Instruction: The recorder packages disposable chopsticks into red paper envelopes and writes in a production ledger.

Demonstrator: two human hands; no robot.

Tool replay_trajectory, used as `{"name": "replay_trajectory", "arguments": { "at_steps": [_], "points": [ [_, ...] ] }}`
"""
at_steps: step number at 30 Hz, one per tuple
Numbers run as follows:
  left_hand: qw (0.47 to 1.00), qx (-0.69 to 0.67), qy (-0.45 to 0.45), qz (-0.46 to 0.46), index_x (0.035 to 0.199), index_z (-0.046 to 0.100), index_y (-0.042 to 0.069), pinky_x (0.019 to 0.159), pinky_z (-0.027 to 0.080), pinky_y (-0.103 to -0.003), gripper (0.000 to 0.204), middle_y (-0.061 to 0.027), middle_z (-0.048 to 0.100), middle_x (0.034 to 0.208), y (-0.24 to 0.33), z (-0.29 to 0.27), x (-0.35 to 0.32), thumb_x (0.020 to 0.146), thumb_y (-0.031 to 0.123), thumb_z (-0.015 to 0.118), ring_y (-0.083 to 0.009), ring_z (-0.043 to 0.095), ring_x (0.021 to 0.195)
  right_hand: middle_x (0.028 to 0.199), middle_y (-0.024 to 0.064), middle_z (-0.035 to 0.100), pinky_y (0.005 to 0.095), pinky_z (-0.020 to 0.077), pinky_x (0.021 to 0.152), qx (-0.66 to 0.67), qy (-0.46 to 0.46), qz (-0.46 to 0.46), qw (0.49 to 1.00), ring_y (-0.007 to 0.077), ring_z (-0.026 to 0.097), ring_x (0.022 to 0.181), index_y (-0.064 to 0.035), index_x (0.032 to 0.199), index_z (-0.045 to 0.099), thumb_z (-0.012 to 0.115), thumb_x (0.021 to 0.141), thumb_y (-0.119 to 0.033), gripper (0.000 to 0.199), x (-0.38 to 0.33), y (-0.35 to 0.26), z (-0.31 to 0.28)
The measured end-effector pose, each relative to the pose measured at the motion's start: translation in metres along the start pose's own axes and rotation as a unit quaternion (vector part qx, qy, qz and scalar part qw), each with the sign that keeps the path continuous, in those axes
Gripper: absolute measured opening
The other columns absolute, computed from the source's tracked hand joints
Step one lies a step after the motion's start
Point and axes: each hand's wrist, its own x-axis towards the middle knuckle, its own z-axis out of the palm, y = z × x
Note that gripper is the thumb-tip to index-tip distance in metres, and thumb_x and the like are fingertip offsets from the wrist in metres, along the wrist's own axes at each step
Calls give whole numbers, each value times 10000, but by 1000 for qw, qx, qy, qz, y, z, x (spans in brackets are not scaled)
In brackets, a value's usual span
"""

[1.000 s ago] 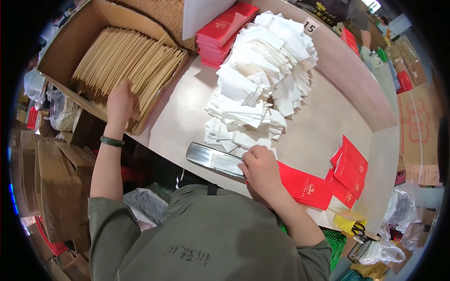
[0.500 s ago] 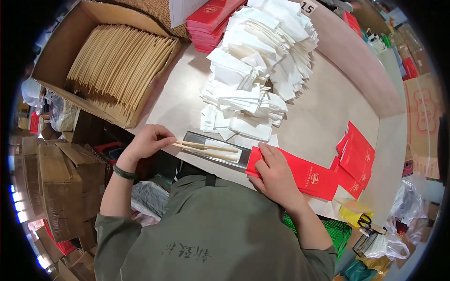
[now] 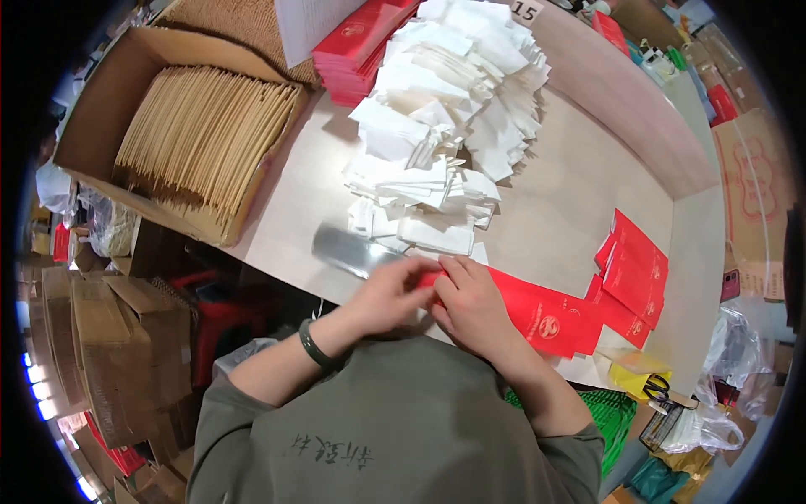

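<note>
My right hand (image 3: 472,307) grips the open end of a red paper chopstick sleeve (image 3: 529,312) lying at the table's front edge. Close beside it, my left hand (image 3: 393,294) has its fingers bent against the same end, thumb and fingertips pinching there. The pair of wooden chopsticks is hidden now, behind the hands or inside the sleeve. A shiny metal trough (image 3: 346,250) sticks out to the left beyond my left hand. Behind the hands, folded white paper napkins (image 3: 437,228) lie in a long overlapping heap.
A cardboard box (image 3: 151,197) full of wooden chopsticks (image 3: 206,139) stands at the far left. A stack of red sleeves (image 3: 348,71) sits at the back. More red sleeves (image 3: 636,269) lie at right, near black-handled scissors (image 3: 656,387). A raised rim (image 3: 630,101) bounds the table.
My left hand has moved right, from the trough's left end to the sleeve's mouth. The chopsticks it held over the trough are out of sight. The right hand still grips the sleeve.
</note>
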Motion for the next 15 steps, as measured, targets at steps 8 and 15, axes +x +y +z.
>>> {"name": "replay_trajectory", "arguments": {
  "at_steps": [8,15],
  "points": [
    [813,543,69,197,1071,602,78,740,479,-428,656,-95,573,860,2,-41,-20,513,254,898,-312,583,806,797,115,522,438,496,649,18,8,-73,997,311,594,767,-89,834,609,715,734,-160,161,7,5,-28],
    [834,518,155,115,976,575,61,682,496,-426,502,-130,593,821,-20,-81,-29,602,257,846,-359,600,773,1404,182,487,446,411,1073,-163,-30,201,965,382,523,1234,-121,1243,635,832,741,-271,560,-77,157,-166]
  ]
}}
